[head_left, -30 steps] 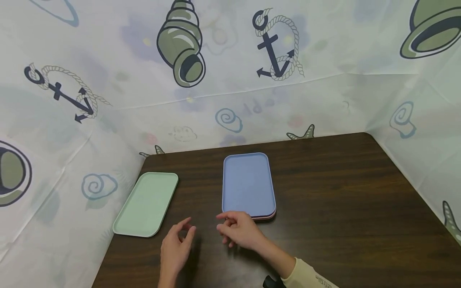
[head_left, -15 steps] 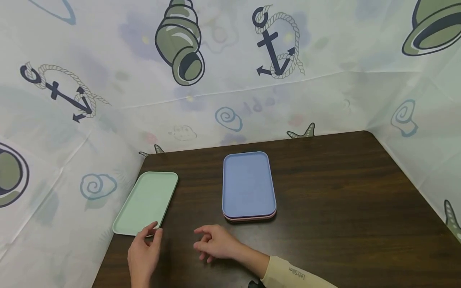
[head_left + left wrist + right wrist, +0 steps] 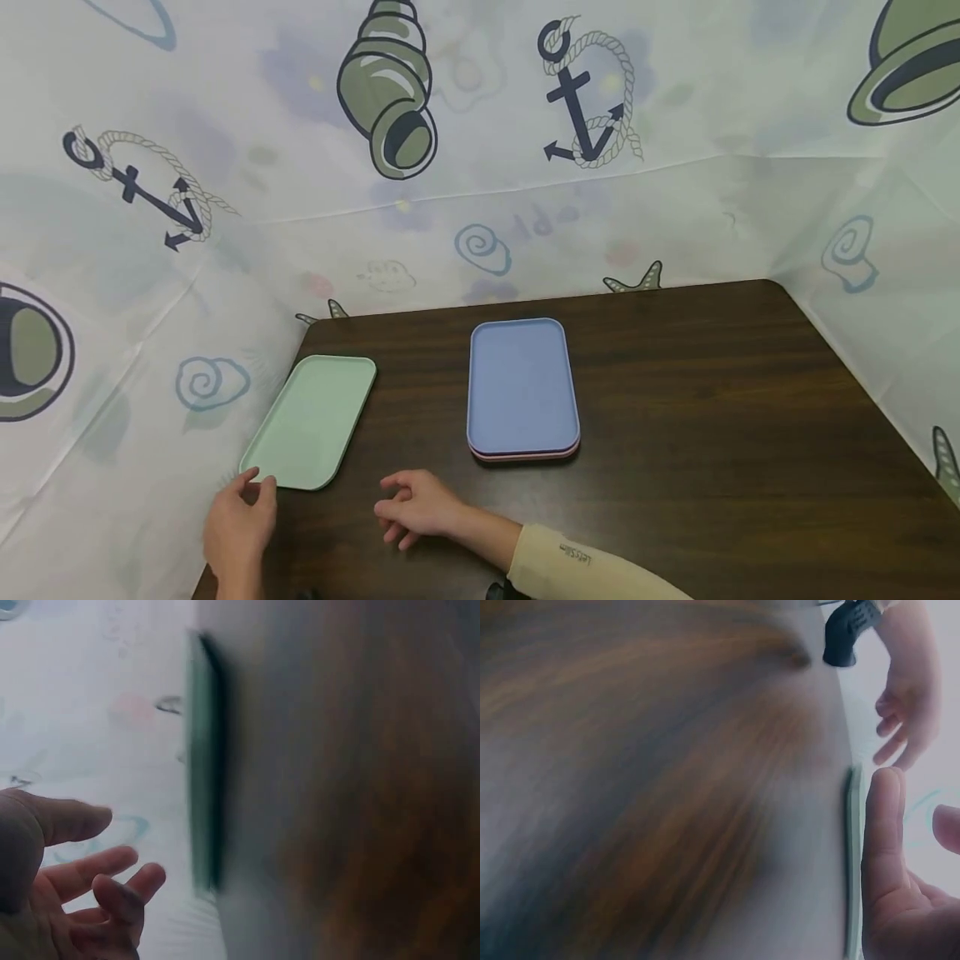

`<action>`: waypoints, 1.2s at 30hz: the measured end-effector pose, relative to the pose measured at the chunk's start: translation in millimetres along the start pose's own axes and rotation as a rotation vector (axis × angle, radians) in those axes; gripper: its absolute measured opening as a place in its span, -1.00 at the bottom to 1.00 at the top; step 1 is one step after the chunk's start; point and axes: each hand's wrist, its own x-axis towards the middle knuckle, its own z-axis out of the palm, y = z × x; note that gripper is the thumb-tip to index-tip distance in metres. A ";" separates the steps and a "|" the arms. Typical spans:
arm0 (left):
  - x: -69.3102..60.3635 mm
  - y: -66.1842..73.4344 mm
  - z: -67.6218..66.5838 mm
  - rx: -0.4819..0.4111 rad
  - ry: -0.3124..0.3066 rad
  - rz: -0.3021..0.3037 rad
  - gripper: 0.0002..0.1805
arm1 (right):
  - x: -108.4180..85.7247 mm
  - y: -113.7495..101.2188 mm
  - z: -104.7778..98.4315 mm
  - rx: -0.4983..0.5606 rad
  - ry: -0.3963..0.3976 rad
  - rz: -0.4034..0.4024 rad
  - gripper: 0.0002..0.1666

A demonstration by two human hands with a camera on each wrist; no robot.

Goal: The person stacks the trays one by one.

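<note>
A green tray (image 3: 311, 421) lies on the left side of the dark wooden table. My left hand (image 3: 238, 521) is at its near left corner, fingers loosely bent; in the left wrist view, that hand (image 3: 90, 892) shows a gap between thumb and fingers with nothing in it. Over the table to the right of the green tray is my right hand (image 3: 420, 504), loosely bent and holding nothing. A blue tray (image 3: 522, 387) tops a stack at the middle of the table, with a pinkish tray edge (image 3: 525, 457) showing beneath it.
The wooden table (image 3: 697, 417) reaches far to the right of the stack. A patterned cloth (image 3: 465, 192) hangs behind and along both sides. In the right wrist view, a black wrist device (image 3: 841, 634) sits on the left arm.
My left hand has moved left, from between the trays to the green tray's near left corner. My right hand has moved left, away from the blue tray. The trays stay put.
</note>
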 end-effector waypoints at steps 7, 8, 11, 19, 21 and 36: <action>20.0 -15.3 -5.1 0.083 -0.016 -0.069 -0.39 | 9.9 0.3 16.9 0.043 -0.006 0.031 -0.54; 21.9 -16.9 -7.0 0.098 -0.029 -0.073 -0.38 | 12.0 1.4 18.5 0.051 -0.004 0.034 -0.54; 27.9 -19.9 -13.6 0.157 -0.090 -0.087 -0.31 | 18.8 4.9 21.5 0.079 -0.009 0.046 -0.51; 46.6 -23.5 -26.8 0.275 -0.267 -0.033 -0.16 | 37.1 14.3 17.5 0.166 -0.031 0.099 -0.34; 50.1 -25.9 -27.1 0.294 -0.286 -0.010 -0.14 | 39.3 15.9 16.0 0.179 -0.031 0.112 -0.32; 70.3 -20.7 -15.5 0.323 -0.219 0.047 -0.34 | 47.2 12.5 16.3 0.202 -0.083 0.118 -0.20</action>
